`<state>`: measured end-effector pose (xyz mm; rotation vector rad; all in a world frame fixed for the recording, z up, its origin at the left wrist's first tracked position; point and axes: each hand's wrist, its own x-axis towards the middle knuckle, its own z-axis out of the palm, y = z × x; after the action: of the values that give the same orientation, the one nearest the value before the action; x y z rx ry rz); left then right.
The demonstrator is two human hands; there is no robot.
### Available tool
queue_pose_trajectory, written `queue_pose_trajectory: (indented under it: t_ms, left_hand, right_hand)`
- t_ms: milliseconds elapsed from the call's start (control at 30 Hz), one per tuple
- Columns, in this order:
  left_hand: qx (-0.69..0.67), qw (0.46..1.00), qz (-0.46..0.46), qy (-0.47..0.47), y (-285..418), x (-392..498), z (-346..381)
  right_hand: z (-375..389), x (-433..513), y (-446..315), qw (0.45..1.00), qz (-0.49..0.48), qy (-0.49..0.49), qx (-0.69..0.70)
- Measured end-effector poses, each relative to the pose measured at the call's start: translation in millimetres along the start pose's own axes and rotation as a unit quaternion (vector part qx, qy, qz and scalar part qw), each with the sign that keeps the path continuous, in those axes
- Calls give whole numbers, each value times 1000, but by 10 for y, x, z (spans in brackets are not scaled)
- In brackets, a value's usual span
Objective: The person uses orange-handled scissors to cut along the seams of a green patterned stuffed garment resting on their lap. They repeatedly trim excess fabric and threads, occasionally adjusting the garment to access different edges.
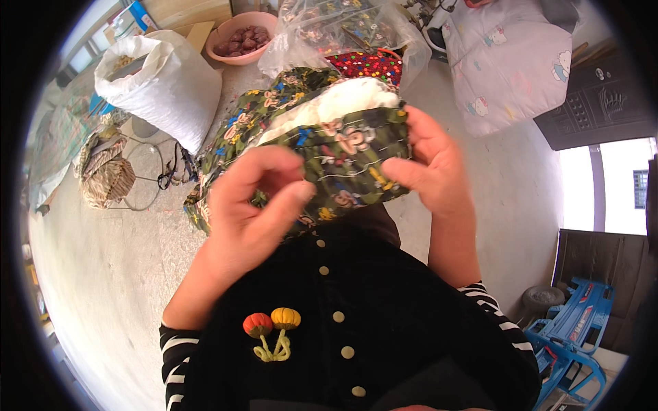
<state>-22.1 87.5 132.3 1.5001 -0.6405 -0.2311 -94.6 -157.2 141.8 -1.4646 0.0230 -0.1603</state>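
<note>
A padded cloth piece in green camouflage print with cartoon figures lies across the lap. White fluffy filling shows along its open upper edge. Pale stitch lines cross the near panel. At the panel's right end, my right hand grips the cloth, thumb in front and fingers behind. My left hand is at the panel's left side, slightly blurred, its thumb and forefinger curled towards each other. Whether something thin is pinched between them cannot be made out.
Beyond the cloth, a clear plastic bag holds more printed fabric, with orange-handled scissors on top. A white woven sack and a pink basin of reddish round produce stand left. A quilted cover hangs right, above a blue metal frame.
</note>
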Motion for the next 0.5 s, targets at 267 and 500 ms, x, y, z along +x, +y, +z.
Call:
queue_pose_trajectory:
  t_ms: [267,500]
  left_hand:
    - [-107,993,-54,10,-252,-45,92]
    - [-116,986,-124,6,-272,-167,-9]
  right_hand:
    - [750,-28,-42,946,-97,-175,-255]
    - [741,5,-157,922,-198,-50,-329]
